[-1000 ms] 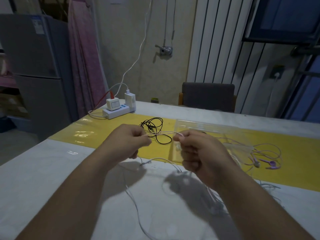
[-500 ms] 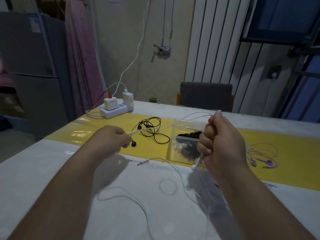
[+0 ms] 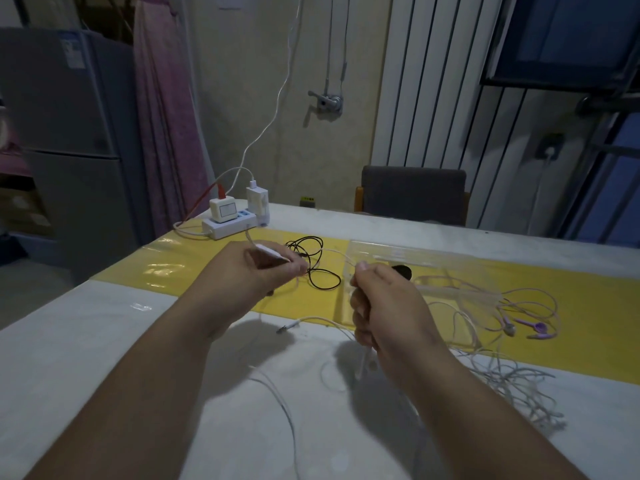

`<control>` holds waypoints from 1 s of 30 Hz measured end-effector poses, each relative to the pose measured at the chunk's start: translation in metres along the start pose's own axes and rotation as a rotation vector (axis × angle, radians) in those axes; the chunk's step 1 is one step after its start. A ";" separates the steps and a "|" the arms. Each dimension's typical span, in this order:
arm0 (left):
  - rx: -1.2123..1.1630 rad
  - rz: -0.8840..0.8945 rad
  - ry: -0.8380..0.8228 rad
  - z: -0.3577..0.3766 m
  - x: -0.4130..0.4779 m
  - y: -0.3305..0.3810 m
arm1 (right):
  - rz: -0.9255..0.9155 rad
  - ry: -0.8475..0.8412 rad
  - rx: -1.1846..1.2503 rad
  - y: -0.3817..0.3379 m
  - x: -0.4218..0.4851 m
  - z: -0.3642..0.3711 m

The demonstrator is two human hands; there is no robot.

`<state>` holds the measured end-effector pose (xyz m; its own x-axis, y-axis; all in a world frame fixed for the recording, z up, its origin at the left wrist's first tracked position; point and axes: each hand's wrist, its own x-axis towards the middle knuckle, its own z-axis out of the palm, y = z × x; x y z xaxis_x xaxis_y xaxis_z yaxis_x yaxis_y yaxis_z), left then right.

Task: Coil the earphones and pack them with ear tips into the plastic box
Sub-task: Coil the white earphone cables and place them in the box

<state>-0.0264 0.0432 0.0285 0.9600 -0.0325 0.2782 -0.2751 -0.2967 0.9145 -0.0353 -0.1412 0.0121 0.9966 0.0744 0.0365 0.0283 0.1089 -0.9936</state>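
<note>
My left hand [image 3: 266, 270] pinches the white earphone cable [image 3: 332, 252] near its inline remote. A thin stretch of that cable runs across to my right hand [image 3: 382, 308], which grips it in a fist, an earbud stem hanging below the fist. The cable's plug [image 3: 285, 328] lies on the table between my hands. Behind my right hand stands the clear plastic box [image 3: 429, 261] with dark ear tips [image 3: 401, 270] inside, partly hidden. Black earphones [image 3: 317, 261] lie coiled loosely on the yellow strip.
Purple earphones [image 3: 526, 320] lie at the right on the yellow strip [image 3: 166, 268]. A tangle of white cables [image 3: 519, 386] sits at the right. A white power strip [image 3: 230, 225] with chargers is at the back left, a grey chair [image 3: 414, 194] behind the table.
My right hand has dropped from its raised position back toward the table. My left hand has lifted a little and moved right, closer to the right hand.
</note>
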 end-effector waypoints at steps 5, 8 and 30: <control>-0.077 -0.025 0.022 0.006 0.000 0.001 | 0.012 0.069 -0.083 0.004 0.003 -0.001; -0.120 -0.028 0.008 0.006 0.000 0.001 | 0.023 0.053 -0.136 0.008 0.003 0.001; -0.130 -0.366 0.365 -0.006 0.013 -0.015 | -0.032 -0.197 -0.137 -0.008 0.000 -0.012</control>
<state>-0.0099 0.0533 0.0203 0.9200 0.3919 -0.0033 0.0481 -0.1046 0.9934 -0.0350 -0.1536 0.0190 0.9610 0.2661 0.0754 0.0837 -0.0199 -0.9963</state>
